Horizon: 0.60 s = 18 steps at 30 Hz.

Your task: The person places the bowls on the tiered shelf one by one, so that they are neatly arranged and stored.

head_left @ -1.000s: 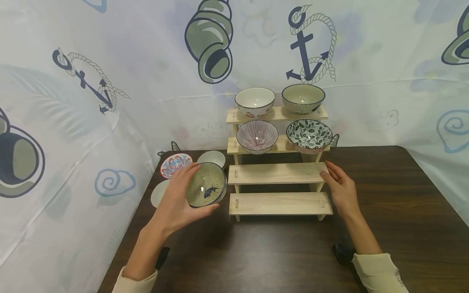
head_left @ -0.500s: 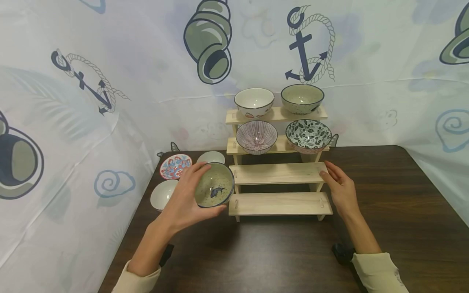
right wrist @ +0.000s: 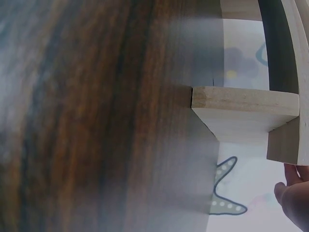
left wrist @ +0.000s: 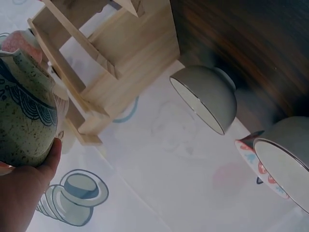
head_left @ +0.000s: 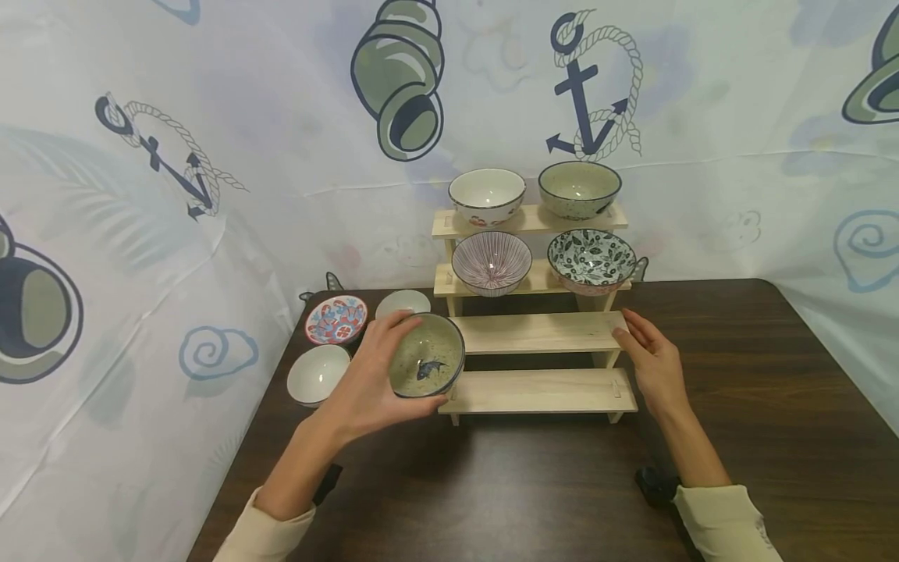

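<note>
In the head view my left hand (head_left: 367, 384) grips a green speckled bowl (head_left: 428, 347) with a dark fish painted inside, thumb below and fingers at the upper rim. The bowl is tilted toward the camera, in front of the left ends of the lower boards of a tiered wooden rack (head_left: 541, 333). The left wrist view shows the same bowl's outside (left wrist: 26, 108) with a blue wave pattern. My right hand (head_left: 655, 363) pinches the right end of the rack's second-lowest board, thumb on top. In the right wrist view its fingers (right wrist: 293, 191) are partly cut off by the frame edge.
On the upper tiers stand a white bowl (head_left: 488, 193), a green bowl (head_left: 580, 187), a purple-striped bowl (head_left: 492, 261) and a leaf-patterned bowl (head_left: 592, 259). Left on the dark table (head_left: 548, 492) are a red-and-blue patterned dish (head_left: 335, 318) and two white bowls (head_left: 316, 375). A printed cloth hangs behind.
My left hand has carried the green speckled bowl to the right, toward the rack, uncovering the white bowl at far left. My right hand stays at the board's end.
</note>
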Motion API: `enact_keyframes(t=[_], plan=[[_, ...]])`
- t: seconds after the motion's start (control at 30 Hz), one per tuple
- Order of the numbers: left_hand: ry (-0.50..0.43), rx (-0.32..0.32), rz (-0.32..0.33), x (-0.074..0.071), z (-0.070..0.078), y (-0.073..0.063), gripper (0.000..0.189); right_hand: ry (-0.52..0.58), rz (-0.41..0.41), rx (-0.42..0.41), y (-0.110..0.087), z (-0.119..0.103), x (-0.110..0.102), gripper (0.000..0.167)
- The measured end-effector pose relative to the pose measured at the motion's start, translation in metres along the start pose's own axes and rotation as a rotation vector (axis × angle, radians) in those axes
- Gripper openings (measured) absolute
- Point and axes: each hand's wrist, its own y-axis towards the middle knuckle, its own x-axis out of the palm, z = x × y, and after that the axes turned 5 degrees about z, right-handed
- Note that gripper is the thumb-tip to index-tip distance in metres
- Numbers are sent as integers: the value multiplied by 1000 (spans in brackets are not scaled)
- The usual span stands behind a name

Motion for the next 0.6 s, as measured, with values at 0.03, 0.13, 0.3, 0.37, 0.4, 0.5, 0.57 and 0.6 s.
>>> enact_keyframes(t=[0.03, 0.13, 0.3, 0.37, 0.4, 0.5, 0.57, 0.6], plan=[[0, 1, -3, 1, 1, 0, 102, -4, 0, 0, 0, 0, 0, 67], [-6, 5, -10, 3, 2, 2, 102, -16, -2, -2, 0, -1, 0, 68], [-15, 12, -29, 5, 6, 5, 102, -24, 3, -3, 0, 0, -1, 67], [-11, 9, -42, 6, 7, 6, 103, -23, 3, 1, 0, 1, -1, 66], [-9, 8, -47, 6, 8, 7, 103, -25, 1, 4, 0, 1, -1, 66], [-5, 9, -61, 9, 10, 9, 105, -21, -2, 7, 0, 1, -1, 67], [-2, 14, -67, 11, 11, 11, 105, -17, -2, 9, 0, 2, -1, 67], [-1, 19, -67, 12, 11, 11, 105, -15, -2, 9, 0, 2, -1, 67]])
